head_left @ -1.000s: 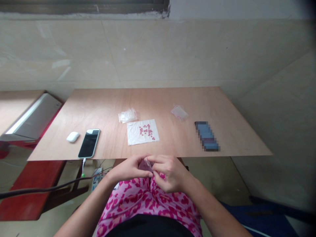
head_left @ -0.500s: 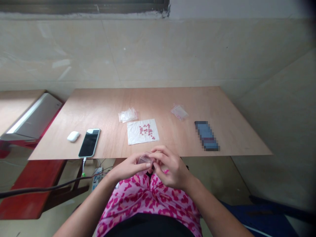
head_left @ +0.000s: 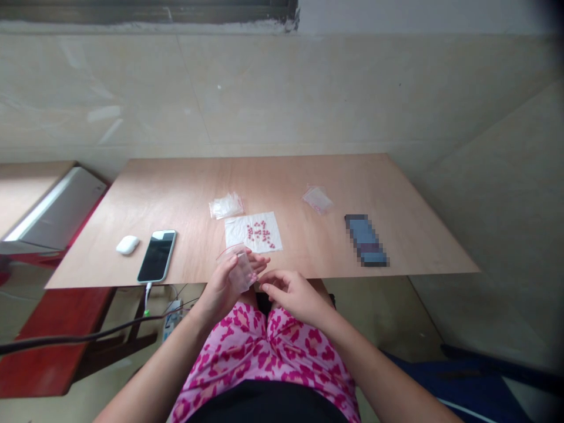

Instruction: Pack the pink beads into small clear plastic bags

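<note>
A small clear plastic bag (head_left: 241, 273) is held in my left hand (head_left: 224, 285), at the table's front edge. Something small and pink shows near the bag's right side. My right hand (head_left: 293, 294) is beside it, fingers curled with the fingertips close to the bag; what they pinch, if anything, is too small to tell. Beyond my hands, a white tissue (head_left: 234, 229) lies on the table with several small pink pieces (head_left: 259, 233) on it. One pile of clear bags (head_left: 226, 206) lies behind the tissue, and another pile (head_left: 318, 199) lies to the right.
On the wooden table (head_left: 176, 179), a white earphone case (head_left: 127, 245) and a phone with a cable (head_left: 157, 256) lie at the left. A pixelated dark phone (head_left: 366, 241) lies at the right. A red bench (head_left: 48, 341) stands below left.
My left hand has lifted and turned, bringing the bag up over the table edge in plain view. My right hand has moved slightly down and away from the bag. The camera view has shifted slightly.
</note>
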Tool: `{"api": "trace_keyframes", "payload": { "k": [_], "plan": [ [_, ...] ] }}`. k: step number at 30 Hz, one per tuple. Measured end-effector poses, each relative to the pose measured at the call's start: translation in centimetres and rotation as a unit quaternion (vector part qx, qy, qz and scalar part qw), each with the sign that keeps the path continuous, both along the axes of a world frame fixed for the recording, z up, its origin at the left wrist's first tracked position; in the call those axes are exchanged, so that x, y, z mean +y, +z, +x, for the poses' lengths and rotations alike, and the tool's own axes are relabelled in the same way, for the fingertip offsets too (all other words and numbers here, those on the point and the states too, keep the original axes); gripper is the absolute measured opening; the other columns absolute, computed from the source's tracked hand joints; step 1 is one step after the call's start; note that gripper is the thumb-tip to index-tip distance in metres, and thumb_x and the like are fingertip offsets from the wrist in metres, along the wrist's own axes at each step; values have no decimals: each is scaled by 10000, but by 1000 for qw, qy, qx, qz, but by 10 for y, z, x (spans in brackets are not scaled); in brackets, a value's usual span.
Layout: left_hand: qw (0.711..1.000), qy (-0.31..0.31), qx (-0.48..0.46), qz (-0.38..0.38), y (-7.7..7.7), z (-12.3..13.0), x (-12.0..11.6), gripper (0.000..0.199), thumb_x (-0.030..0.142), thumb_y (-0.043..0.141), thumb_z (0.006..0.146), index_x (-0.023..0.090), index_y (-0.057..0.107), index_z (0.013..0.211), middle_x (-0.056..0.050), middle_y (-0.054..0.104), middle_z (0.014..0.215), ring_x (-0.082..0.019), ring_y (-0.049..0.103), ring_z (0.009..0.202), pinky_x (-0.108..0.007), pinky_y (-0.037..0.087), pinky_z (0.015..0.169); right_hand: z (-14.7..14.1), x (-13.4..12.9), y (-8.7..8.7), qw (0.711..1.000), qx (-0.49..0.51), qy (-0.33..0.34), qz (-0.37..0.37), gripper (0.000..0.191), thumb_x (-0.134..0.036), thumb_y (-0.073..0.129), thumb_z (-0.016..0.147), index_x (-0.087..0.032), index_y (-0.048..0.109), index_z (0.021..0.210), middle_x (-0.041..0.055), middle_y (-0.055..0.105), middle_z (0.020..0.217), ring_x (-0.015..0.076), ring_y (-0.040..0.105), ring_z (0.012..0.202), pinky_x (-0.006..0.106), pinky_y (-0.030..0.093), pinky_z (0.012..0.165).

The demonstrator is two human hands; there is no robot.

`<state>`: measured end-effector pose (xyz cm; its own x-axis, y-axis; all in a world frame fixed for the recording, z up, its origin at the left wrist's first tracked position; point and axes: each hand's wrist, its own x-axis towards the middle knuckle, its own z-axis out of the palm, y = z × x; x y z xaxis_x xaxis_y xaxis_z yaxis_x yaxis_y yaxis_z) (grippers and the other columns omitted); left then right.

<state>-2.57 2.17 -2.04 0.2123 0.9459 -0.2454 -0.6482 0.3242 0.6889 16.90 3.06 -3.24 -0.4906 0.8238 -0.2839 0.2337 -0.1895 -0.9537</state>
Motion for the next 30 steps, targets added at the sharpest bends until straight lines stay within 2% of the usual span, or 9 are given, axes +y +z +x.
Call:
{"api": "trace_keyframes", "payload": {
  "k": [3, 9, 15, 20, 25, 30],
  "plan": [
    [1000, 3, 11, -2, -2, 2, -2, 312, 468, 661, 959, 217, 641, 1143, -99, 716, 1184, -299, 642, 1244, -442, 469, 1074, -6, -1, -6, 993, 78, -16, -89, 354, -464, 717, 900, -162, 759, 1080, 81, 745, 924, 158, 644, 683, 235, 527, 533],
    [1000, -10, 7, 4, -3, 4, -4, 281, 455, 652, 972, 229, 652, 1139, -99, 727, 1211, -297, 644, 1246, -453, 490, 1051, -8, 1, -6, 986, 124, -53, -102, 442, -575, 742, 860, -149, 725, 978, 50, 702, 841, 115, 581, 601, 200, 492, 486],
    [996, -33, 72, 47, 0, -4, -2, 299, 424, 642, 992, 222, 670, 1211, -124, 674, 1330, -300, 619, 1267, -407, 536, 1000, -2, 4, 3, 990, 123, -64, -38, 422, -594, 693, 903, -175, 728, 937, 24, 669, 802, 123, 574, 615, 219, 486, 521],
    [992, -65, 88, 56, 8, -9, -3, 337, 400, 592, 1023, 259, 618, 1328, -134, 581, 1441, -279, 643, 1169, -380, 620, 851, 4, 7, 1, 995, 63, -80, 24, 382, -559, 668, 939, -182, 727, 923, 3, 620, 657, 147, 584, 597, 250, 478, 564],
    [992, -68, 92, 48, 9, -7, -3, 343, 393, 588, 1028, 264, 624, 1344, -127, 561, 1450, -226, 668, 1046, -329, 631, 790, 7, 8, -4, 993, 50, -83, 63, 344, -520, 628, 982, -195, 738, 963, 6, 633, 675, 156, 603, 609, 257, 477, 578],
    [991, -67, 102, 53, 7, -8, -3, 341, 393, 595, 1024, 260, 643, 1334, -123, 565, 1437, -201, 670, 978, -306, 619, 764, 8, 8, -2, 991, 37, -85, 99, 330, -505, 621, 992, -199, 736, 947, 14, 644, 719, 160, 615, 627, 264, 495, 599]
  ]
}}
